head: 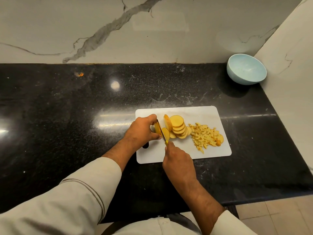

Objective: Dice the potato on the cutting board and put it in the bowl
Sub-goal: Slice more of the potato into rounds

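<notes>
Black counter [67, 133] holds a white cutting board [203, 150] where the left hand [142, 131] pinches the firm, wet, slippery potato end [157, 128] by its sides at the left edge, while the right hand [177, 165] grips the knife [161, 132] slicing it.

Cream sleeves [76, 192], dark piping

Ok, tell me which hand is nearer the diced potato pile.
Right. The right hand sits just below-left of the diced potato pile; the left hand is farther left, beyond the slices.
</notes>
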`<act>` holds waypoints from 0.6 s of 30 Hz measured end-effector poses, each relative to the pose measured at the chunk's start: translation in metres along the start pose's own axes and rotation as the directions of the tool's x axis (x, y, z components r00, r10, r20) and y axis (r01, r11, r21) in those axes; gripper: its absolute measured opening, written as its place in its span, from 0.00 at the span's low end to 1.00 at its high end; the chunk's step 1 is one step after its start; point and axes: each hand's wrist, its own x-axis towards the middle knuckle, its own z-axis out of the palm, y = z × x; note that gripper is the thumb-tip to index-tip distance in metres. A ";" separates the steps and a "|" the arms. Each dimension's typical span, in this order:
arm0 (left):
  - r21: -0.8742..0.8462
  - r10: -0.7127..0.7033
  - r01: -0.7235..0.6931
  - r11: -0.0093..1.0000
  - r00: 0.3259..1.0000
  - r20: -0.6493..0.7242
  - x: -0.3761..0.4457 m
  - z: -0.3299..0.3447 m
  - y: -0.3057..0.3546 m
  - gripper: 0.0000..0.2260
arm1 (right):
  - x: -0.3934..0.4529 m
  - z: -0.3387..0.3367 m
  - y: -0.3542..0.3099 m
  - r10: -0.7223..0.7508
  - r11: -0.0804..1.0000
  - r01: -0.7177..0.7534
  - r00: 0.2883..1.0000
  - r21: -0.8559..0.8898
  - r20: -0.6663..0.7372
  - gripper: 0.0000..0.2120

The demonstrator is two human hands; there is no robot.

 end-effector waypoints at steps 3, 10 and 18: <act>0.003 -0.002 0.002 1.000 1.000 0.007 0.001 -0.001 0.000 0.19 | 0.004 0.000 -0.002 0.010 1.000 -0.010 1.000 -0.008 -0.010 0.14; 0.022 0.000 0.000 1.000 1.000 0.008 0.001 0.000 -0.002 0.19 | 0.014 -0.001 -0.011 0.028 1.000 -0.028 0.999 0.000 -0.022 0.13; 0.051 -0.026 0.024 0.998 0.999 0.045 0.009 -0.007 0.000 0.20 | 0.031 -0.012 -0.019 0.018 1.000 -0.019 0.999 0.020 0.037 0.10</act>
